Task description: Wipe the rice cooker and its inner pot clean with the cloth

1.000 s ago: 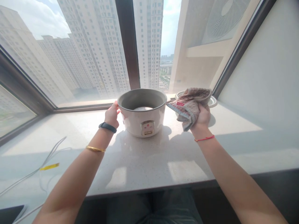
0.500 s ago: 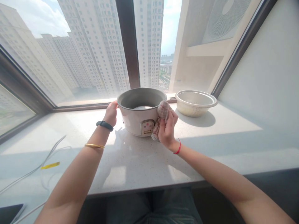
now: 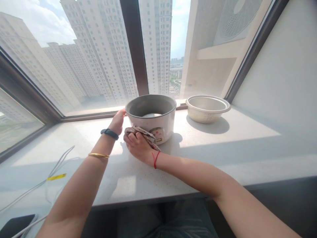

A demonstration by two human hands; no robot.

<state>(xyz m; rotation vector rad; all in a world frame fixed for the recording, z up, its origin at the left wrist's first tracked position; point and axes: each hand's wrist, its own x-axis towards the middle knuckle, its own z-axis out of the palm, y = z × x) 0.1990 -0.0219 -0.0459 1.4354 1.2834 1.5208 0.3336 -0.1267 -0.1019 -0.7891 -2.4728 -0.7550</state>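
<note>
Head view: your right hand (image 3: 137,145) grips the cloth (image 3: 143,133) against the cooker's (image 3: 151,117) near-left wall, left fingers (image 3: 118,119) bracing its far-left side. Pressing hard could slide it toward the bowl (image 3: 207,109) on the tabletop (image 3: 203,155).

White round cooker body (image 3: 151,127): glossy enamel or plastic, can't tell which; inside wall matt grey metal. Pinkish checked cloth rag (image 3: 142,133): soft, woven, crumpled. Pale round metal pot (image 3: 207,109): dull, brushed look. Light speckled stone tabletop (image 3: 203,155): smooth, semi-gloss, reflects window. White cable (image 3: 56,163): smooth plastic.
</note>
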